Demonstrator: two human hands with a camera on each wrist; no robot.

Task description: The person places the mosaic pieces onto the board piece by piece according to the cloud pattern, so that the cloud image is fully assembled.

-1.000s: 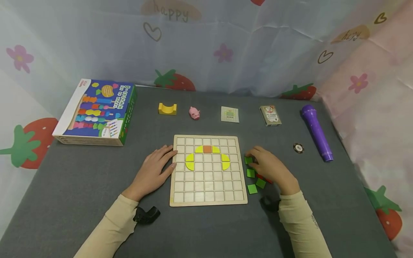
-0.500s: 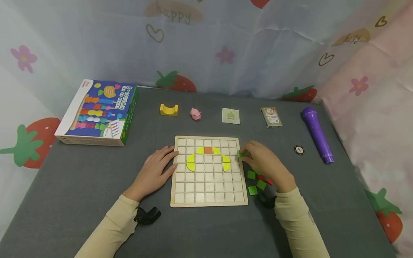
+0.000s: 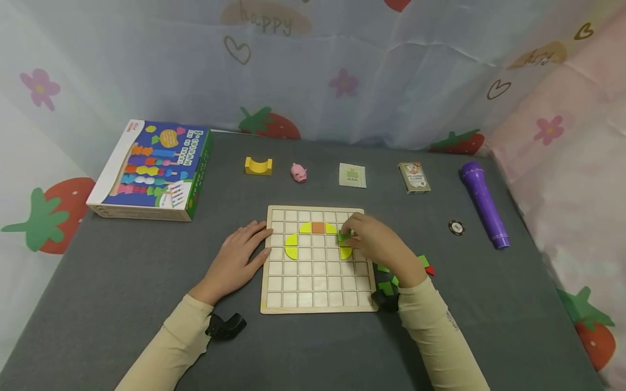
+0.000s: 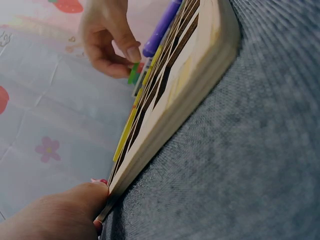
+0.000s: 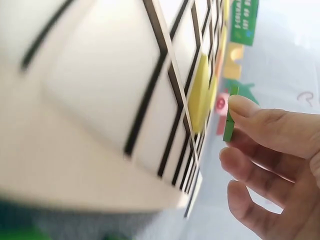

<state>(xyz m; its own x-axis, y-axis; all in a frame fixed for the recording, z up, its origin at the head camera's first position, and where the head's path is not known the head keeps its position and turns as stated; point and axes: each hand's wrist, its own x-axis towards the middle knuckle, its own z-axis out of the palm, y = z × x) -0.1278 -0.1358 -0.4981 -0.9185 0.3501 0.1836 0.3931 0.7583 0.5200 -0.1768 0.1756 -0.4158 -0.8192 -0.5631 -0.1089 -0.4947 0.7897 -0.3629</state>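
A wooden grid board (image 3: 313,283) lies on the dark grey table, with yellow quarter-round pieces (image 3: 292,252) and one orange square (image 3: 318,227) on it forming an arch. My left hand (image 3: 233,263) rests flat at the board's left edge, thumb and fingertips touching the frame. Above the arch's right side, my right hand (image 3: 379,244) pinches a green square tile (image 5: 228,129) between thumb and fingers. In the right wrist view the tile is held on edge, apart from the board. Loose green tiles (image 3: 386,288) and a red piece (image 3: 430,270) lie to the board's right, partly hidden by my right arm.
Along the back stand a blue game box (image 3: 151,171), a yellow arched block (image 3: 258,166), a pink toy pig (image 3: 299,172), a pattern card (image 3: 352,175) and a playing card box (image 3: 414,178). At right lie a poker chip (image 3: 457,227) and a purple microphone-shaped object (image 3: 485,205).
My right hand has picked up a green tile from the loose pieces at right and carried it left over the board. The left hand has stayed at the board's left edge.
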